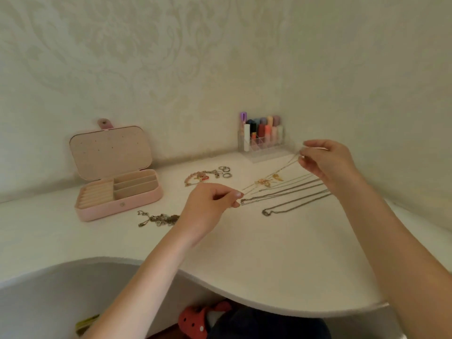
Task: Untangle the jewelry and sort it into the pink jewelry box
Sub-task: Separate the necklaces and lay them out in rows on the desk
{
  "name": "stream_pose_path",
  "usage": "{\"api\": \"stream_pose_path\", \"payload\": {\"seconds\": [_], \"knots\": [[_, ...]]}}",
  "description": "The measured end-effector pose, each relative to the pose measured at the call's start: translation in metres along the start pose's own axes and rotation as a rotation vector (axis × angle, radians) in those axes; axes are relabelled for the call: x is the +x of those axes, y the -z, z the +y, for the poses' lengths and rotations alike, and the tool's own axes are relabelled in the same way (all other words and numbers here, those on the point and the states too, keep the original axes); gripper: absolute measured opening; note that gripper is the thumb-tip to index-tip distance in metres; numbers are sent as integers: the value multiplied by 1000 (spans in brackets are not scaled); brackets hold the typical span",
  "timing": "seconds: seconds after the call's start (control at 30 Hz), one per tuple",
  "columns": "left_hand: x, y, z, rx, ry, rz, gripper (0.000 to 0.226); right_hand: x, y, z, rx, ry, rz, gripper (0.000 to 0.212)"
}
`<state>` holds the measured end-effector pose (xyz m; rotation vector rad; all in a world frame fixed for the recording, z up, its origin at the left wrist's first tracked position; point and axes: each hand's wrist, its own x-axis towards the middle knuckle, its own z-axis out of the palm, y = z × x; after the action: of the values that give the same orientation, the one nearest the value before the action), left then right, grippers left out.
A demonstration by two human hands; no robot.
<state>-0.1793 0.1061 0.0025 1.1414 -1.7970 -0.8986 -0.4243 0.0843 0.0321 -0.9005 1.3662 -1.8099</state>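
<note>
Head view: untangling step. Left hand [212,201] pinches silver chain [281,195] end, right hand [325,160] pinches thin chain [287,165]. Next: pull apart gently, then into pink jewelry box [117,189].

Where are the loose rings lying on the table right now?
In the head view the rings lie toward the table's back, just right of the beaded bracelet and left of the clear lipstick organiser.

Soft, even, dim daylight with faint shadows, slightly blurred detail throughout, and strong wide-angle bending at the edges.
</note>
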Motion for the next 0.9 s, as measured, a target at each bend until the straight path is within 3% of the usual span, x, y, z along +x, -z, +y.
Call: {"api": "stream_pose_path", "payload": {"seconds": [0.1, 0.27, 0.37, 0.47, 0.63, 0.9], "knots": [[-9, -36, 12, 87, -120, -15, 10, 3, 44, 0, -259, 54, 49, 16], [-16, -80, 17, 482, -406, -54, 20, 7, 88, 14, -777, 142, 156, 14], [-16, -90, 17, 771, -539, -144, 9, 3, 95, 30, -892, 215, 197, 16], [-17, -93, 15, 937, -620, -167, 34, 4, 94, 45, -923, 256, 263, 8], [-14, -99, 8, 935, -737, -121, 39, 8, 97, 48, -1000, 243, 281, 9], [-13, -104, 6, 992, -785, -106, 43, 12, 100, 52, -1295, 290, 367, 20]]}}
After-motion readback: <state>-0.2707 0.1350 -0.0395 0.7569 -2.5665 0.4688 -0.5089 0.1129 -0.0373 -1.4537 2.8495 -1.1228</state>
